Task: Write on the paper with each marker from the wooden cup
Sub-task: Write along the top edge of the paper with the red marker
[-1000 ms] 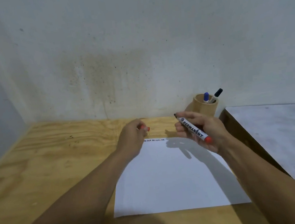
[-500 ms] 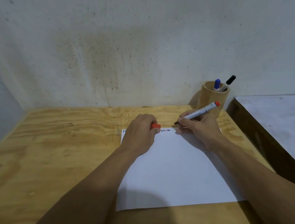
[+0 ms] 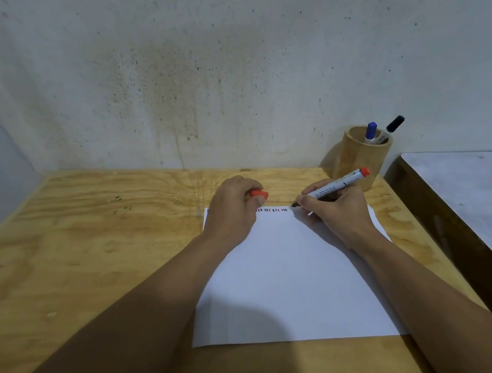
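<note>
A white sheet of paper [image 3: 289,279] lies on the plywood table [image 3: 77,251]. Along its top edge runs a row of short red, blue and dark marks [image 3: 272,210]. My right hand [image 3: 333,210] grips an uncapped red-ended marker [image 3: 335,187], its dark tip touching the paper just right of the marks. My left hand [image 3: 232,209] rests on the paper's top left part and pinches the red cap [image 3: 259,194]. At the back right stands the wooden cup [image 3: 355,158] with a blue-capped marker [image 3: 371,132] and a black-capped marker [image 3: 394,125] in it.
A stained wall [image 3: 225,66] closes off the back of the table. On the right, past a dark wooden edge [image 3: 459,238], lies a lower grey surface [image 3: 484,189]. Bare plywood stretches to the left of the paper.
My right hand turned the marker tip-down and lowered it to the paper's top edge. My left hand with the cap came down onto the paper.
</note>
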{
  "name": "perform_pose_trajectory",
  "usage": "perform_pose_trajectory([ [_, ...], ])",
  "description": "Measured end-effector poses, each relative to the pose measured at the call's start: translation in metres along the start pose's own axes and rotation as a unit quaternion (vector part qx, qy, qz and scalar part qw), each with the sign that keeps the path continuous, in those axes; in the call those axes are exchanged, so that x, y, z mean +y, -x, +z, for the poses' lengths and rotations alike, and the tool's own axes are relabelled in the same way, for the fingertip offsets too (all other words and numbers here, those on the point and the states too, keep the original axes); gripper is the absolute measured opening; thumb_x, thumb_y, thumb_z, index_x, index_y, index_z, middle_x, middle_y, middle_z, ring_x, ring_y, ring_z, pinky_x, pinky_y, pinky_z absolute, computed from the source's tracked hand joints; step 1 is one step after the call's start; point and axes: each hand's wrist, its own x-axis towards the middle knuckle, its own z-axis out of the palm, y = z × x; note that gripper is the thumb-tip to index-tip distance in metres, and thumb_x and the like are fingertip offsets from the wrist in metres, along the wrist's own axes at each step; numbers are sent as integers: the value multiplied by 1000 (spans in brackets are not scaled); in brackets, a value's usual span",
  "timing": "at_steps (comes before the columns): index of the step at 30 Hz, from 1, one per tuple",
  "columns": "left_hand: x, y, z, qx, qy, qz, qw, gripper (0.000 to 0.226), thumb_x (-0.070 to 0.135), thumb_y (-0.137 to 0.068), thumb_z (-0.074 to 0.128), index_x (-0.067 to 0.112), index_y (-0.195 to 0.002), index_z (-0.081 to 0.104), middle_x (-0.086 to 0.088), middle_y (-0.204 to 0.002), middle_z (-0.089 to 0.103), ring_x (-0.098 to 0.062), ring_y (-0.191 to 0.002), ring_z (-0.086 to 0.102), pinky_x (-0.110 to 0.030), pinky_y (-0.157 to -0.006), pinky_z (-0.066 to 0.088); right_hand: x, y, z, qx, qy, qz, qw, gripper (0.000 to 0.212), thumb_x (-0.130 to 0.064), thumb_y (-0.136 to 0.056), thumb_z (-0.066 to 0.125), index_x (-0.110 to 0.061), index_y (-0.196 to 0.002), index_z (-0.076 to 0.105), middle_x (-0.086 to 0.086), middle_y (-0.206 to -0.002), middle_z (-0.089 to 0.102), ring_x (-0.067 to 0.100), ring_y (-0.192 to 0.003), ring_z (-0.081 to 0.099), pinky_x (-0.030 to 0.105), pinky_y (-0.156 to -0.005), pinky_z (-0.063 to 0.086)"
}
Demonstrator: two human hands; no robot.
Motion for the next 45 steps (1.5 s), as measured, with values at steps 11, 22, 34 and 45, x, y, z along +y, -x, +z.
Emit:
perform_pose_trajectory([
  [11, 17, -33, 7, -91, -85, -27, 992, 40, 8, -84, 61, 19, -122, 59, 1, -98, 63, -16, -98, 60, -35, -86, 49, 2, 1, -3, 11, -42, 4, 999, 9, -2, -78, 77, 4, -81, 71, 17, -80, 71, 16, -70, 69, 21, -61, 55],
  [22, 14, -23, 9, -85, -57, -72, 992, 54, 33, -76, 72, 16, -124, 53, 0, -108, 61, -19, -102, 57, -35, -88, 47, -1, 4, -2, -5, -40, 6, 999, 11, 1, -76, 77, 5, -81, 68, 18, -78, 72, 21, -69, 71, 23, -63, 58],
  [34, -12, 4, -9, -164, -273, -19, 948, 78, 68, -85, 38, 13, -141, 36, -2, -159, 22, -20, -149, 11, -54, -118, 7, -2, 3, -1, -28, 4, 1, 1000, 5, 1, -75, 75, 1, -78, 71, 10, -68, 70, 13, -59, 66, 21, -59, 56],
  [45, -11, 6, -9, -160, -280, -26, 946, 82, 68, -86, 37, 14, -146, 29, -2, -161, 18, -17, -149, 9, -52, -120, 4, 3, 0, -1, -21, 31, 4, 999, 9, -5, -74, 78, -2, -81, 73, 12, -75, 74, 13, -65, 70, 22, -64, 58],
])
